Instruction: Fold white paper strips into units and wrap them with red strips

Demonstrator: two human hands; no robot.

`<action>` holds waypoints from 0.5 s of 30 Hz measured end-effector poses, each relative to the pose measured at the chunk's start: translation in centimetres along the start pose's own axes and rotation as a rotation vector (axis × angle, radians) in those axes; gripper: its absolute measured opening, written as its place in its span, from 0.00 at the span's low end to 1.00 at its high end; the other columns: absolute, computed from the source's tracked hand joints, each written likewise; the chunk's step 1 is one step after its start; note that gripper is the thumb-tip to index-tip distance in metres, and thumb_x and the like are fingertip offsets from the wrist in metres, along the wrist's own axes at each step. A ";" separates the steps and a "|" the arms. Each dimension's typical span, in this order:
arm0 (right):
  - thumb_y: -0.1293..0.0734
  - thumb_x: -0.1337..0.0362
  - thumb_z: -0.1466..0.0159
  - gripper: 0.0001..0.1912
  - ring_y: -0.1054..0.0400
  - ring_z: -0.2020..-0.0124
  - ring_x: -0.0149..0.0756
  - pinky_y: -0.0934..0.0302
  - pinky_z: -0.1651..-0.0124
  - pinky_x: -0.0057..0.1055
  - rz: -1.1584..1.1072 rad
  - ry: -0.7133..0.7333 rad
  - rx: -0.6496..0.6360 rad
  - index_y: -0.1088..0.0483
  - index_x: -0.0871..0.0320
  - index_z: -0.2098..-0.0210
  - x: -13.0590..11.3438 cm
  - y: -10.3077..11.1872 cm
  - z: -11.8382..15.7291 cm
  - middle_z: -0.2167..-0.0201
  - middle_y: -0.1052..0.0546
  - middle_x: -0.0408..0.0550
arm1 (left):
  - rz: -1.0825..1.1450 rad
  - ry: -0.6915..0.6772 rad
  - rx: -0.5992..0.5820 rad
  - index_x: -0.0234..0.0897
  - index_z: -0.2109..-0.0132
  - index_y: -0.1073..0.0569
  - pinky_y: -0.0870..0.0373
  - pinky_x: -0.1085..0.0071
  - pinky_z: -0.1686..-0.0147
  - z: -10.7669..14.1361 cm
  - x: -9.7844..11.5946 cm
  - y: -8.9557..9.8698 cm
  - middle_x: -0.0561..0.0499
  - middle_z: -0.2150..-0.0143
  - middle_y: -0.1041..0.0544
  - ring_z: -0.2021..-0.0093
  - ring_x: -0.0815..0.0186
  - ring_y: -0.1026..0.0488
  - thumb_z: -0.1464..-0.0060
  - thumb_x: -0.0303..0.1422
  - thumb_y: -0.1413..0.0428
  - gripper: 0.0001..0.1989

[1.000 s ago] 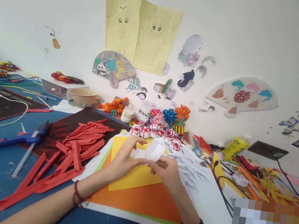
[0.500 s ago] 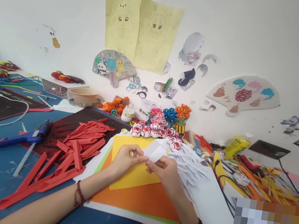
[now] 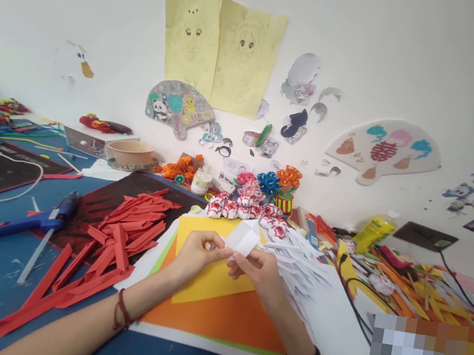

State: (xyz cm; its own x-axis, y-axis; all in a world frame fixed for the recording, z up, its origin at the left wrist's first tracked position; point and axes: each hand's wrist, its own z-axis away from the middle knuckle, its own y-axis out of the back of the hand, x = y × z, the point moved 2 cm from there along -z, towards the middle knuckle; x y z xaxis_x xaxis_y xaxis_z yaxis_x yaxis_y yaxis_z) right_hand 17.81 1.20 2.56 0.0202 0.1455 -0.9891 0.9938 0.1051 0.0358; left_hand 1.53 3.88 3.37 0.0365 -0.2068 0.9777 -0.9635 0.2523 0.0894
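Observation:
A small folded piece of white paper (image 3: 243, 238) is pinched between both hands above the stack of coloured sheets. My left hand (image 3: 201, 251) is closed on its lower left edge with thumb and fingers. From the other side my right hand (image 3: 257, 269) grips its lower edge, the two thumbs almost meeting. Under the hands lie a yellow sheet (image 3: 197, 282) and an orange sheet (image 3: 215, 318), with green and white sheets showing below. Many white paper strips (image 3: 298, 274) spread just right of the right hand.
Folded red paper strips (image 3: 118, 243) are piled at left, beside a blue glue gun (image 3: 41, 218). Red-and-white paper pieces (image 3: 243, 208) and flowers in a striped pot (image 3: 284, 202) stand behind. A yellow bottle (image 3: 374, 232), cables and orange strips (image 3: 409, 283) lie at right.
The folded white paper has tilted slightly more upright between the fingers. Both hands keep their pinch at nearly the same place, and the camera view has shifted a little.

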 end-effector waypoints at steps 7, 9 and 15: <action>0.30 0.51 0.43 0.17 0.29 0.78 0.34 0.35 0.72 0.30 0.055 0.032 -0.005 0.25 0.62 0.74 -0.3 0.1 0.0 0.80 0.24 0.47 | 0.011 -0.022 -0.036 0.33 0.76 0.29 0.42 0.72 0.69 0.2 0.5 -0.1 0.53 0.76 0.28 0.73 0.69 0.36 0.54 0.41 0.38 0.15; 0.30 0.53 0.42 0.16 0.29 0.77 0.34 0.35 0.71 0.29 0.069 0.039 -0.005 0.25 0.61 0.73 -0.3 0.2 0.0 0.80 0.24 0.46 | 0.002 -0.026 -0.044 0.33 0.76 0.28 0.43 0.72 0.69 0.2 0.5 0.0 0.53 0.76 0.28 0.73 0.69 0.36 0.54 0.41 0.38 0.15; 0.30 0.54 0.43 0.15 0.29 0.76 0.35 0.37 0.71 0.29 0.092 0.062 0.037 0.25 0.61 0.71 -0.2 0.2 0.1 0.80 0.24 0.46 | -0.040 -0.018 -0.041 0.33 0.76 0.29 0.44 0.73 0.71 0.2 0.7 0.0 0.54 0.77 0.31 0.74 0.69 0.37 0.55 0.43 0.37 0.17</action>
State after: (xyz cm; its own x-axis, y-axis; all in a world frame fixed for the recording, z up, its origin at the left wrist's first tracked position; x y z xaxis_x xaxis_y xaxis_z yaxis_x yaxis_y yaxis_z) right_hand 18.04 1.07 2.72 0.1062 0.2135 -0.9712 0.9914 0.0524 0.1199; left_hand 1.54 3.55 4.00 0.0702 -0.2340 0.9697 -0.9498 0.2815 0.1367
